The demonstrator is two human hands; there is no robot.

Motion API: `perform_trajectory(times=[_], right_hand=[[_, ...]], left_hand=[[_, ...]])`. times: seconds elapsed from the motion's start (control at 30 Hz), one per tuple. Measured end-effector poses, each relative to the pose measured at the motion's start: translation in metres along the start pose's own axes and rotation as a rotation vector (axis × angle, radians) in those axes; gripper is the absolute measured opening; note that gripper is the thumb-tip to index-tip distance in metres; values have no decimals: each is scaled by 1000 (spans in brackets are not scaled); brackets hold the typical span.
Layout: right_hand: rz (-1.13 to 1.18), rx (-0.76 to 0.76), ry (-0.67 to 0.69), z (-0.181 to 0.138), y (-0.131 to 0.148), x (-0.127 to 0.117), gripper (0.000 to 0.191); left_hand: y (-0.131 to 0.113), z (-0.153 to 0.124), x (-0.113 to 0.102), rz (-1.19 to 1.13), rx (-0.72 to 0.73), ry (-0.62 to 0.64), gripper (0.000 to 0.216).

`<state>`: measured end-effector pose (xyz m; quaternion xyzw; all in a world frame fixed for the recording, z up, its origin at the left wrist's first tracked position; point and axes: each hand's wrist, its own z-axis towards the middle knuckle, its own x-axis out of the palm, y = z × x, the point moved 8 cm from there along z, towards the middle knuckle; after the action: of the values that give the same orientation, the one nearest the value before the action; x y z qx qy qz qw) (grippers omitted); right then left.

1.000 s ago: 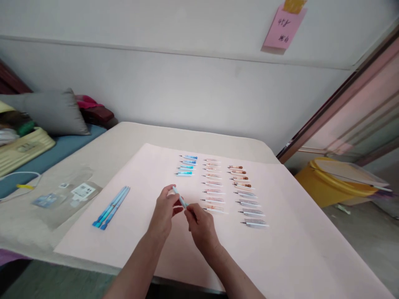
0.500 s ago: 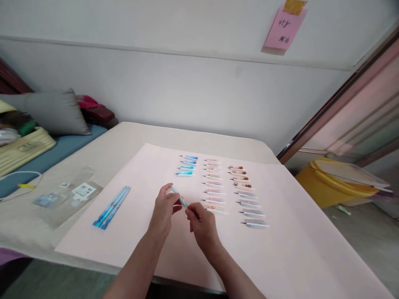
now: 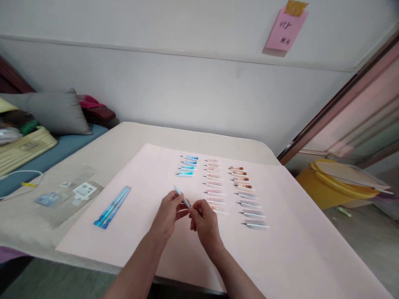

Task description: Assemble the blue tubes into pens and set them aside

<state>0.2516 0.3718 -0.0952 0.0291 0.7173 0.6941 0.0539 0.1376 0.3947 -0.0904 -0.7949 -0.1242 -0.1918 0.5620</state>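
Observation:
My left hand [image 3: 171, 211] grips a light blue pen [image 3: 181, 196], its thin dark tip pointing up and to the left. My right hand [image 3: 202, 218] is closed, with thumb and finger pinched at the pen's lower end, partly hidden by the fingers. Beyond my hands lie short rows of blue pens [image 3: 187, 168], pale pink pens [image 3: 213, 183], brown-topped pens [image 3: 239, 179] and greyish pens [image 3: 249, 203], dark tips to the left. Three longer blue pens [image 3: 112, 207] lie together, slanted, to the left of my hands.
Pale pink paper [image 3: 143, 245] covers much of the cream table [image 3: 174, 135]. Clear plastic packaging [image 3: 75, 197] with a white label lies at the left. A yellow bin [image 3: 330, 187] stands on the floor at right. A grey cushion [image 3: 56, 112] rests on a blue seat.
My left fingers have slid down from the pen's upper end, so its dark tip now shows. Both hands and the pen have shifted slightly right and down.

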Motion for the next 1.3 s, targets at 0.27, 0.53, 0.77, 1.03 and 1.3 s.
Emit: perform_trajectory(times=[0.27,0.53,0.77,1.03,1.3], right_hand=[[-55,16,50,4,3,0,18],[-815,-153,-42,27,15,-40,22],[-1462,-162,231,16,-32,7,24],[-1250,-269,206,10,-10,15,11],[-918,-381,153,1,24,10,15]], left_hand=[[7,2,-5,-209,-106,-64,8],[-25,13,-52,-270,1,-234,10],[-24,15,-61,-320,-18,-272,12],[-29,15,-67,-289,10,-317,13],[-35,16,-64,-134,121,-317,13]])
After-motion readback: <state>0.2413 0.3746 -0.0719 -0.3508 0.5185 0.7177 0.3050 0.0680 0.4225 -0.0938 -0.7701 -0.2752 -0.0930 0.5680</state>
